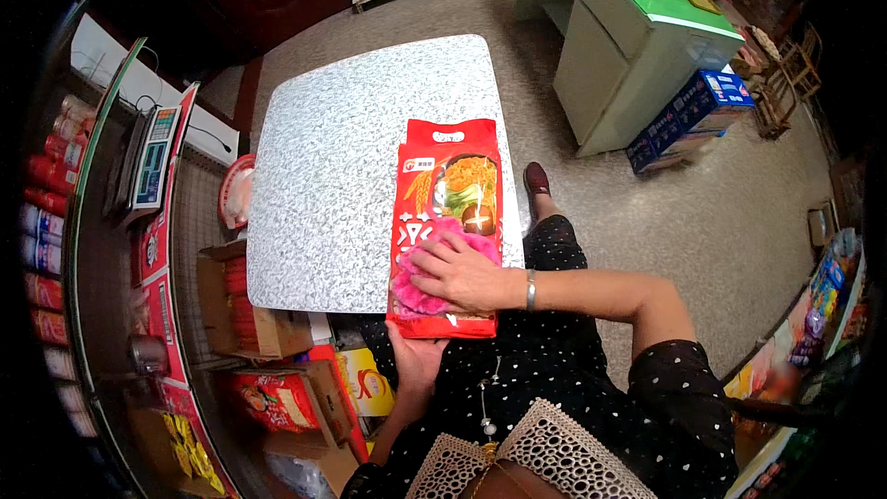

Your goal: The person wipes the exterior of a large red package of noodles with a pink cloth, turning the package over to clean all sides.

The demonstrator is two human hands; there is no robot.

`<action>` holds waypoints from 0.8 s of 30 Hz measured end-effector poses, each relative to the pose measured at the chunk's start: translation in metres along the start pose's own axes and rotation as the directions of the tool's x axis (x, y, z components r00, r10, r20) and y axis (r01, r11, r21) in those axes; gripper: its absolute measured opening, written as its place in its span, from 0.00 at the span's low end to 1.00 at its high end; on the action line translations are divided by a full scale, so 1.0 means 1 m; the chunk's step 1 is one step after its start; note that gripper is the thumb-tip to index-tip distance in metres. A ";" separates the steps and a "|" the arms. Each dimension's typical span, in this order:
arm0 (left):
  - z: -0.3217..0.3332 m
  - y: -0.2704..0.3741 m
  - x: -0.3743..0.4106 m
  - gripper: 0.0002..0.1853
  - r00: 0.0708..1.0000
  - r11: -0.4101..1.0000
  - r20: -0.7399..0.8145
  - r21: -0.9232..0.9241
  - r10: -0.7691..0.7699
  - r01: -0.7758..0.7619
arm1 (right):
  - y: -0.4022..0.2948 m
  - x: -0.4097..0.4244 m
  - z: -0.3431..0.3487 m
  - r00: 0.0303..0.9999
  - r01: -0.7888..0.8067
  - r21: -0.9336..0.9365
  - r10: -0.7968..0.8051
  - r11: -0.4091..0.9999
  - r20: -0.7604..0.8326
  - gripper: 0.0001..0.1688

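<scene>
A red plastic bag of noodles (450, 187) with a handle hole at its top end lies along the right side of a speckled white table (332, 152). Its bottom end reaches past the near table edge, where my left hand (418, 355) holds it from below. My right hand (461, 276) presses a fluffy pink cloth (423, 298) flat on the lower half of the bag's front. The cloth is partly hidden under the fingers.
Shelves with cans, a digital scale (154, 159) and a carton of red packets (277, 333) line the left. A green-topped desk (610, 62) stands at the upper right, with a blue box (686, 118) against it.
</scene>
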State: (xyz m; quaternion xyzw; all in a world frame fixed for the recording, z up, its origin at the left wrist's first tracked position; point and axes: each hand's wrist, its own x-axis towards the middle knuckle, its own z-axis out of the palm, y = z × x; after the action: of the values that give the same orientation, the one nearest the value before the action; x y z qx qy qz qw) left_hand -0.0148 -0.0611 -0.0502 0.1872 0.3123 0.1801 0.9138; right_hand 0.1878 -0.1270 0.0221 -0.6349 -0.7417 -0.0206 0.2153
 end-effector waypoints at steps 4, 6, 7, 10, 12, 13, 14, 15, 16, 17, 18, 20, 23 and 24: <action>-0.006 -0.008 -0.002 0.42 0.994 0.993 -0.103 0.113 0.039 -0.027 | 0.034 0.048 0.016 0.995 0.092 0.041 -0.089 0.995 -0.053 0.30; -0.009 -0.009 -0.002 0.41 0.992 0.993 -0.120 0.112 0.037 -0.023 | 0.062 0.064 0.017 1.000 0.017 0.068 -0.016 0.998 -0.011 0.29; -0.011 -0.009 -0.002 0.41 0.992 0.993 -0.121 0.119 0.035 -0.020 | 0.076 0.071 0.016 0.998 -0.030 0.004 0.030 1.000 -0.047 0.30; -0.009 -0.007 -0.001 0.41 0.987 0.997 -0.158 0.083 0.013 0.000 | 0.122 0.073 0.018 0.963 -0.225 -0.002 0.222 0.974 -0.153 0.24; 0.000 -0.004 -0.001 0.41 0.990 0.996 -0.143 0.091 0.013 0.000 | 0.139 0.053 0.014 0.936 -0.308 -0.043 0.295 0.950 -0.191 0.27; 0.005 -0.003 -0.002 0.41 0.991 0.996 -0.131 0.094 0.011 0.002 | 0.143 0.043 0.012 0.921 -0.352 -0.060 0.335 0.934 -0.197 0.29; 0.008 -0.001 -0.001 0.41 0.992 0.997 -0.127 0.083 0.014 -0.003 | 0.146 0.034 0.010 0.903 -0.398 -0.078 0.376 0.914 -0.206 0.30; 0.011 0.000 0.000 0.41 0.993 0.998 -0.120 0.069 0.012 -0.004 | 0.142 0.024 0.006 0.900 -0.402 -0.094 0.375 0.911 -0.222 0.31; 0.012 0.000 0.001 0.42 0.993 0.999 -0.117 0.052 0.018 -0.012 | 0.129 0.015 0.003 0.900 -0.399 -0.108 0.367 0.910 -0.236 0.32; 0.010 0.001 0.002 0.42 0.994 0.999 -0.107 0.042 0.015 -0.010 | 0.114 0.008 0.000 0.900 -0.396 -0.122 0.358 0.910 -0.250 0.33; 0.008 0.000 0.007 0.42 0.996 0.999 -0.087 0.037 -0.007 0.010 | 0.098 -0.003 -0.004 0.903 -0.394 -0.152 0.352 0.906 -0.245 0.34; 0.003 0.001 0.007 0.43 0.999 0.999 -0.046 0.044 -0.001 0.003 | 0.057 -0.008 0.001 0.929 -0.315 -0.073 0.291 0.946 -0.231 0.36; 0.009 0.002 0.005 0.42 1.000 0.997 -0.022 0.078 0.000 0.002 | 0.008 -0.008 -0.003 0.991 -0.125 -0.031 0.124 0.992 -0.045 0.37; 0.007 0.003 0.007 0.42 0.999 0.998 -0.037 0.064 -0.006 0.008 | 0.002 -0.002 0.003 0.998 -0.058 -0.024 0.057 0.998 -0.033 0.38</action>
State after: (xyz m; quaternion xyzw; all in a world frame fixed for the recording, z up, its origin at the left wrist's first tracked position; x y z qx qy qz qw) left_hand -0.0058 -0.0567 -0.0472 0.2121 0.3355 0.1702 0.9019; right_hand 0.1891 -0.1279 0.0185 -0.6581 -0.7193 -0.0343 0.2198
